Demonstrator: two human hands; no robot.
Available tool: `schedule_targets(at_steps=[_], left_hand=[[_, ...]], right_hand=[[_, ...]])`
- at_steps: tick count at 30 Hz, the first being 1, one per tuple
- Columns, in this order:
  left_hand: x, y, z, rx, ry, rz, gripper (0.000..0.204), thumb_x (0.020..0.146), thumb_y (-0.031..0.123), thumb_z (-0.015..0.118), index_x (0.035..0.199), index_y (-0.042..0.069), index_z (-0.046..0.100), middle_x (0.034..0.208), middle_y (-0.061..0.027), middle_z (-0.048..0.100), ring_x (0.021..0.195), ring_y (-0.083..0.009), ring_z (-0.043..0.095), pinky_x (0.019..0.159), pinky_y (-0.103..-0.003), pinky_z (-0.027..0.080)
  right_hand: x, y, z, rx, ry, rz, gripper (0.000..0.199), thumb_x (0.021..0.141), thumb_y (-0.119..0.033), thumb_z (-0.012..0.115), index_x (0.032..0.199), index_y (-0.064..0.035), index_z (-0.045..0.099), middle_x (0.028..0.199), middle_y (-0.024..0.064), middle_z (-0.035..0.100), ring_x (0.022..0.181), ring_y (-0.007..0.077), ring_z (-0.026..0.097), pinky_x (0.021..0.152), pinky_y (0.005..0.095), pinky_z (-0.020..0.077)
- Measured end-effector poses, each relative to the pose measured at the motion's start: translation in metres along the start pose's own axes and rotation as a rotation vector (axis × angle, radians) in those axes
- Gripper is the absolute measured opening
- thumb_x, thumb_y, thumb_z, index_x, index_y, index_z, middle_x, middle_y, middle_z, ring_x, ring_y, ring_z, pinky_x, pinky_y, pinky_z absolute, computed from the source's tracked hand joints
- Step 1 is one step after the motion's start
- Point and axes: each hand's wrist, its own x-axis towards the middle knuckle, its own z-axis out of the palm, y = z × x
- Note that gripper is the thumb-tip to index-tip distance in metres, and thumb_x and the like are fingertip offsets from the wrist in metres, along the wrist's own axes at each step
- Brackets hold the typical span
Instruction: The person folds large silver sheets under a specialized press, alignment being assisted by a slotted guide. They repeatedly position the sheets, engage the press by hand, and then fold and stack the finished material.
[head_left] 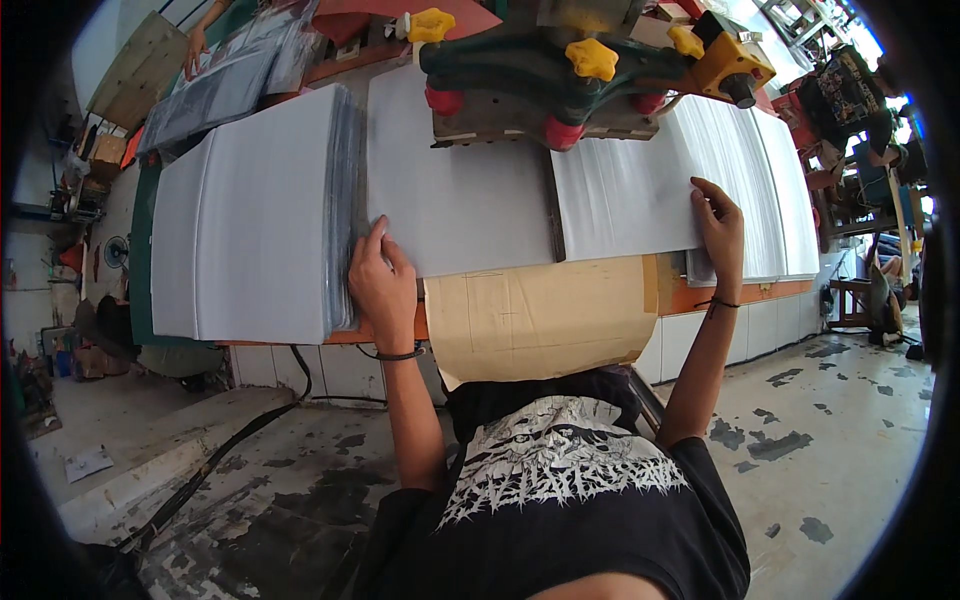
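Note:
My left hand [384, 285] rests at the left edge of a white sheet [465, 205], index finger stretched forward and thumb apart from it. Farther right, a second white sheet [625, 200] lies beyond a dark strip [556, 205]. My right hand [721, 228] has its thumb and index finger close together at that sheet's right edge and appears to pinch it. Beyond both hands, a dark green machine head [510, 75] with yellow star-shaped knobs [591, 60] and red feet [563, 133] stands over the sheets. Its board covers their far part.
A tall stack of white sheets [265, 225] stands left of my left hand, another stack [745, 170] at the right. Tan paper [540, 315] hangs over the table's near edge. Clear plastic packs [215, 85] lie at the far left, near another person's hand [196, 50]. A black cable [215, 455] crosses the floor.

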Motion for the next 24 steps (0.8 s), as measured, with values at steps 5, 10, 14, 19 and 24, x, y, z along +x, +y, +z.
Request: schedule_targets(at_steps=[5, 10, 14, 19, 24], left_hand=[[0.000, 0.002, -0.002, 0.045, -0.004, -0.017, 0.027, 0.094, 0.007, 0.054, 0.114, 0.001, 0.071, 0.093, -0.0194, 0.068, 0.083, -0.0395, 0.066, 0.074, -0.046, 0.052], [-0.003, 0.001, 0.001, 0.007, 0.003, -0.002, 0.028, 0.093, 0.007, 0.054, 0.114, 0.001, 0.071, 0.093, -0.0192, 0.068, 0.084, -0.0397, 0.066, 0.077, -0.047, 0.053], [-0.003, -0.001, -0.001, 0.006, -0.010, -0.015, 0.028, 0.093, 0.006, 0.053, 0.115, 0.002, 0.071, 0.098, -0.0206, 0.069, 0.090, -0.0406, 0.066, 0.081, -0.047, 0.052], [-0.002, -0.002, -0.002, -0.021, -0.051, -0.015, 0.029, 0.094, 0.006, 0.052, 0.116, 0.003, 0.070, 0.103, -0.0222, 0.069, 0.093, -0.0411, 0.066, 0.083, -0.048, 0.052], [-0.008, -0.006, -0.003, -0.050, -0.037, 0.024, 0.028, 0.095, 0.006, 0.051, 0.117, 0.001, 0.066, 0.110, -0.0228, 0.067, 0.100, -0.0404, 0.065, 0.087, -0.047, 0.051]], right_hand=[[-0.006, -0.003, 0.009, -0.097, 0.120, -0.087, 0.027, 0.096, -0.016, 0.064, 0.120, -0.0061, 0.072, 0.093, 0.0064, 0.072, 0.076, 0.0087, 0.055, 0.071, 0.0265, 0.0488], [-0.011, -0.008, 0.012, -0.195, 0.197, -0.167, 0.025, 0.097, -0.016, 0.064, 0.120, -0.0088, 0.071, 0.104, 0.0062, 0.070, 0.085, 0.0157, 0.061, 0.075, 0.0278, 0.0504], [-0.030, -0.021, 0.017, -0.510, 0.209, -0.277, 0.024, 0.094, -0.017, 0.065, 0.117, -0.0148, 0.070, 0.123, 0.0100, 0.064, 0.114, 0.0303, 0.059, 0.097, 0.0449, 0.0428], [-0.049, -0.013, 0.024, -0.519, 0.285, -0.269, 0.024, 0.093, -0.019, 0.066, 0.116, -0.0156, 0.070, 0.120, 0.0083, 0.063, 0.113, 0.0293, 0.059, 0.097, 0.0441, 0.0409], [-0.060, -0.020, 0.032, -0.527, 0.340, -0.246, 0.019, 0.095, -0.022, 0.065, 0.110, -0.0154, 0.073, 0.101, 0.0075, 0.065, 0.098, 0.0267, 0.061, 0.087, 0.0415, 0.0425]])
